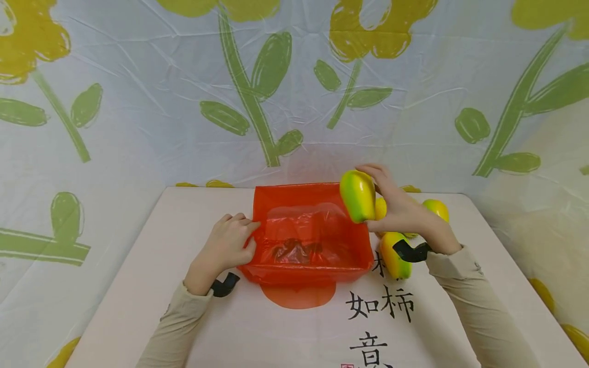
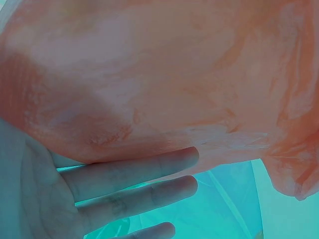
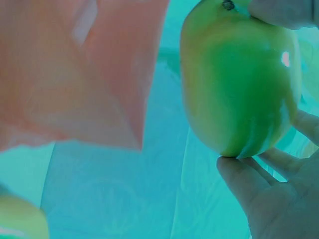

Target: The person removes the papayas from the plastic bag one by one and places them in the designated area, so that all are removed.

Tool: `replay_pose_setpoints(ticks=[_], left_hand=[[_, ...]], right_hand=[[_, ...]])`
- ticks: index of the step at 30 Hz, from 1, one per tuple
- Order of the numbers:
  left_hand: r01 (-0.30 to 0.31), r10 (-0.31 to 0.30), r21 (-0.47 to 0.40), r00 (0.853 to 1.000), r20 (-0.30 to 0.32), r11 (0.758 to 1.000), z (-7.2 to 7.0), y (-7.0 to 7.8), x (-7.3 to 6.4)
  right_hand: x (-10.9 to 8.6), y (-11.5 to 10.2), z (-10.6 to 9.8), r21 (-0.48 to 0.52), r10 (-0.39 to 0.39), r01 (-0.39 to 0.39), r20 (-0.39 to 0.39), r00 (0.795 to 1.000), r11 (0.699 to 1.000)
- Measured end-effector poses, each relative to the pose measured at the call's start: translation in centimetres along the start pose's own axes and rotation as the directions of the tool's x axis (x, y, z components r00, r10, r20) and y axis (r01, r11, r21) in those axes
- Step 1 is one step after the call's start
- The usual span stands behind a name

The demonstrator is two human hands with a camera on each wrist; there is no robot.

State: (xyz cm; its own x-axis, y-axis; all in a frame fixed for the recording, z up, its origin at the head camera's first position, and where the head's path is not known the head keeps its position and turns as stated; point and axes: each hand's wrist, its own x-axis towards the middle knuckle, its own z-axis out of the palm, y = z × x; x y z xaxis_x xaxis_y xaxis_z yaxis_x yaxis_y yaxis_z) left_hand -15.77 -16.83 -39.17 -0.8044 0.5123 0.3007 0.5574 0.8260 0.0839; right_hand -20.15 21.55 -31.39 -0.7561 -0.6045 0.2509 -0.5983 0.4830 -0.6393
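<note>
A red plastic bag (image 1: 299, 274) stands with its mouth open on the table. Against its left side my left hand (image 1: 232, 243) rests at the rim; the left wrist view shows straight, spread fingers (image 2: 144, 201) along the plastic, the thumb hidden there. My right hand (image 1: 398, 207) holds a yellow-green mango (image 1: 357, 196) up at the bag's right rim. Seen from the right wrist, this mango (image 3: 239, 84) is gripped at both ends between thumb and fingertips, apart from the bag's corner (image 3: 127, 119).
Right of the bag a mango (image 1: 394, 255) lies under my right wrist. Farther back are another mango (image 1: 436, 208) and a yellow fruit (image 1: 380, 209) partly behind my hand. The pale table cover (image 1: 221, 337) has black lettering. A flower-printed curtain (image 1: 184, 102) stands behind the table.
</note>
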Motion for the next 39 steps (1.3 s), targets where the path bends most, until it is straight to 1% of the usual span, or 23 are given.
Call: replay_pose_setpoints(ticks=[3,9,13,19,22,24,26,29,33,35,37,39], left_hand=[[0.002,-0.002,-0.004,1.0,-0.002,1.0,-0.1,0.1,0.0],[0.005,-0.005,-0.005,1.0,0.007,1.0,-0.2,0.2,0.0],[0.006,-0.006,-0.002,1.0,0.011,1.0,-0.1,0.2,0.0],[0.003,-0.003,0.0,1.0,0.008,1.0,0.0,0.1,0.0],[0.006,-0.006,-0.003,1.0,0.014,1.0,-0.1,0.1,0.0],[0.007,-0.007,-0.002,1.0,0.013,1.0,-0.1,0.1,0.0],[0.003,-0.003,-0.003,1.0,0.009,1.0,-0.1,0.1,0.0],[-0.001,0.001,-0.001,1.0,0.001,1.0,-0.1,0.1,0.0],[-0.003,0.003,0.0,1.0,0.002,1.0,-0.1,0.1,0.0],[-0.003,0.003,0.001,1.0,0.005,1.0,0.0,0.2,0.0],[-0.001,0.001,-0.001,1.0,0.006,1.0,0.0,0.2,0.0],[-0.001,0.001,-0.005,1.0,0.007,1.0,-0.1,0.2,0.0]], right_hand=[[-1.2,0.7,-0.7,0.009,0.028,-0.027,-0.049,0.998,1.0],[-3.6,2.1,-1.9,-0.002,0.033,-0.033,-0.132,0.991,0.999],[-5.0,2.8,-2.5,-0.003,0.046,-0.047,-0.173,0.984,0.999],[-7.1,4.0,-3.2,0.058,0.045,-0.034,-0.214,0.976,0.998],[-8.0,4.7,-3.6,0.078,0.018,0.0,-0.231,0.973,0.997],[-8.6,5.3,-3.8,0.111,-0.021,0.049,-0.237,0.971,0.993],[-9.3,5.9,-4.0,0.169,-0.062,0.105,-0.246,0.967,0.98],[-10.4,6.7,-3.9,0.247,-0.072,0.137,-0.254,0.965,0.959],[-12.2,7.8,-3.1,0.315,-0.04,0.124,-0.261,0.965,0.941],[-13.1,8.6,-2.5,0.35,-0.04,0.134,-0.263,0.964,0.927],[-14.0,9.4,-1.9,0.372,-0.027,0.129,-0.268,0.963,0.919],[-14.8,10.1,-1.3,0.389,0.007,0.101,-0.268,0.963,0.916]])
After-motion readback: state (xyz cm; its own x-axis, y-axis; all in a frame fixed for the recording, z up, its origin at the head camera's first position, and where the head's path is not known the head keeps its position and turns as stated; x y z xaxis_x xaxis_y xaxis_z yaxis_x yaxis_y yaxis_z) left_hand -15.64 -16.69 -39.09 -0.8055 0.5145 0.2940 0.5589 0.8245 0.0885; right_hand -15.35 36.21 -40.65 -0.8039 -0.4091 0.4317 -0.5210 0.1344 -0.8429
